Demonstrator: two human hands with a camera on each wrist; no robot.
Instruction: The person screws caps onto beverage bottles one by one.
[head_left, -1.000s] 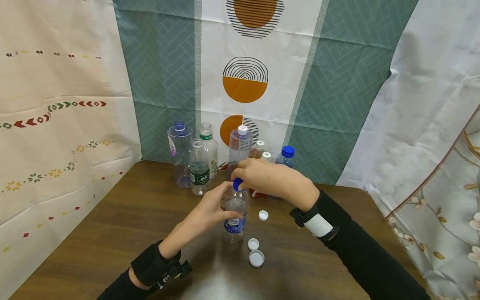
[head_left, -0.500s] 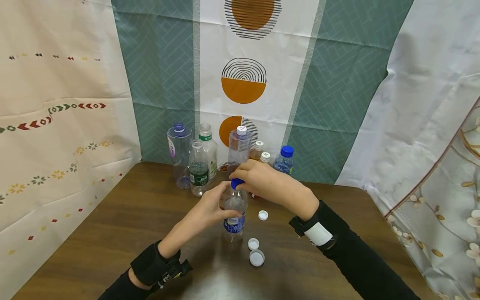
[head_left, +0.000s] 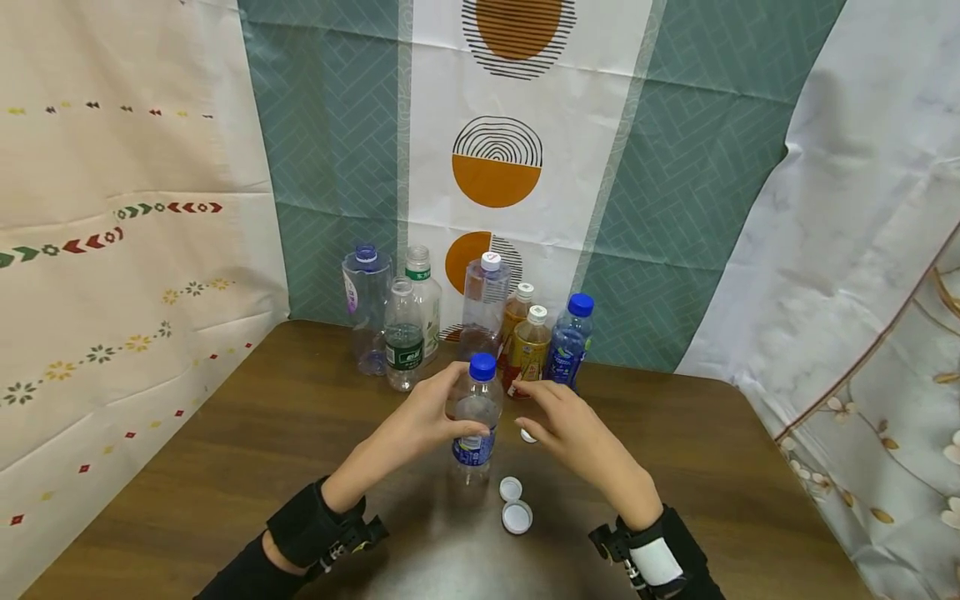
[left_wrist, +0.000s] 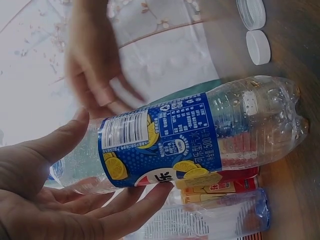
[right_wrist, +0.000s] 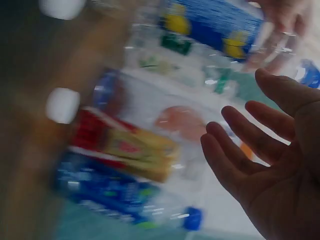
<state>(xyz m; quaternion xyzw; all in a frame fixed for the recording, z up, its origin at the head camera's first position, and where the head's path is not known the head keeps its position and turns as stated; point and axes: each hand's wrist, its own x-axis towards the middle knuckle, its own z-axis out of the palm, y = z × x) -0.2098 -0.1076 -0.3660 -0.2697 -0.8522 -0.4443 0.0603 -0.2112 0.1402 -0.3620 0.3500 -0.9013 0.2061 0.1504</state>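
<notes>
A clear plastic soda bottle (head_left: pixel 472 451) with a blue, lemon-printed label stands upright near the middle of the table. Its blue cap (head_left: pixel 482 367) sits on the neck. Around the bottle's left side my left hand (head_left: pixel 429 410) grips, thumb in front; in the left wrist view its thumb and fingers lie along the label (left_wrist: pixel 160 142). My right hand (head_left: pixel 583 433) is off to the right of the bottle, apart from it, holding nothing. Its fingers are spread and loosely bent in the right wrist view, which is blurred.
Loose white caps (head_left: pixel 517 517) lie right of the bottle, one partly behind my right hand. Uncapped bottles (head_left: pixel 405 346) stand at the back left. Further right are a clear white-capped bottle (head_left: pixel 482 312), two amber drink bottles (head_left: pixel 528 354) and a blue-capped bottle (head_left: pixel 567 350). Curtains hang behind.
My right hand has let go of the blue cap and moved down and right, away from the bottle. The cap stays on the neck. My left hand keeps its grip.
</notes>
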